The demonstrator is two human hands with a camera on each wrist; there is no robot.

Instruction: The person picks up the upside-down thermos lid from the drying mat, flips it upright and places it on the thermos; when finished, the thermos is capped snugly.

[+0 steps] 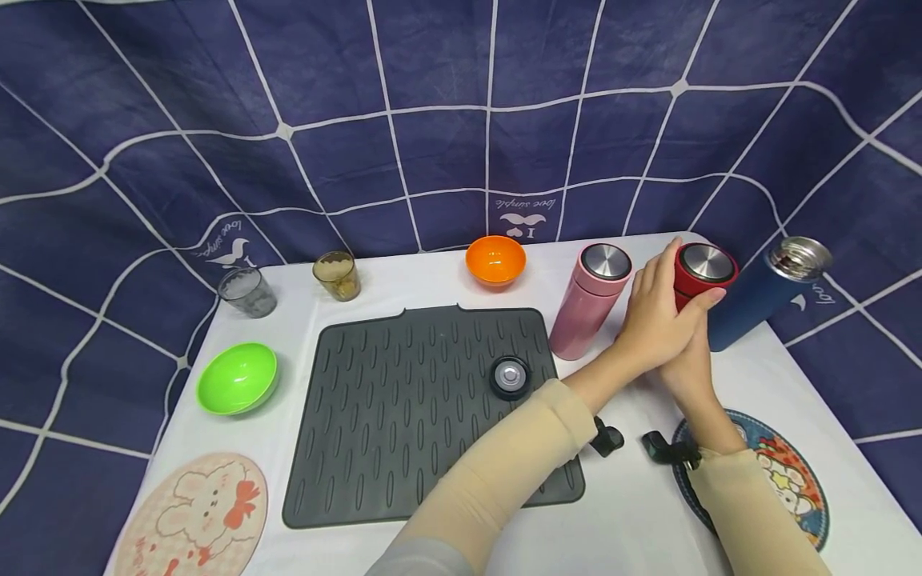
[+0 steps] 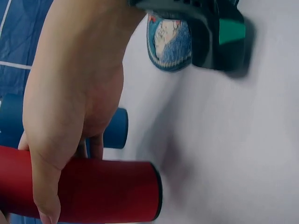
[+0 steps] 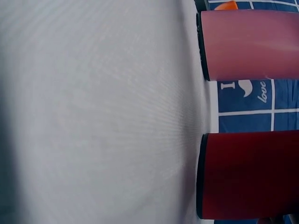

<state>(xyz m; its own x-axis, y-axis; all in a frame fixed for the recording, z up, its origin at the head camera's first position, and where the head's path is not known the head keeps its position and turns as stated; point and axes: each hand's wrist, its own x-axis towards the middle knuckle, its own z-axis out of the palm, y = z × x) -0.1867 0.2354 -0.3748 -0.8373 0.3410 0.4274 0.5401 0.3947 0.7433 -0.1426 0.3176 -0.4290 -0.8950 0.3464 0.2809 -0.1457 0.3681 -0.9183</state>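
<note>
A red thermos bottle (image 1: 686, 280) with a steel-topped lid (image 1: 708, 262) stands between both hands. My left hand (image 1: 651, 320) wraps its upper part near the lid, thumb across the front. Lower down, my right hand (image 1: 687, 368) grips the body; the left wrist view shows this right hand (image 2: 70, 107) with its thumb over the red bottle (image 2: 112, 191). Just right of them is a blue bottle (image 1: 752, 296), its steel mouth uncovered. A pink thermos (image 1: 587, 308) with its lid on stands to the left. The right wrist view shows the red bottle's lower body (image 3: 250, 175).
A grey ribbed mat (image 1: 418, 400) bears a round black lid (image 1: 510, 376). Around it are an orange bowl (image 1: 495, 262), a green bowl (image 1: 238, 380), a brown glass (image 1: 337, 276), a grey glass (image 1: 248, 292), a bunny placemat (image 1: 194, 512) and a blue-rimmed patterned mat (image 1: 785, 480).
</note>
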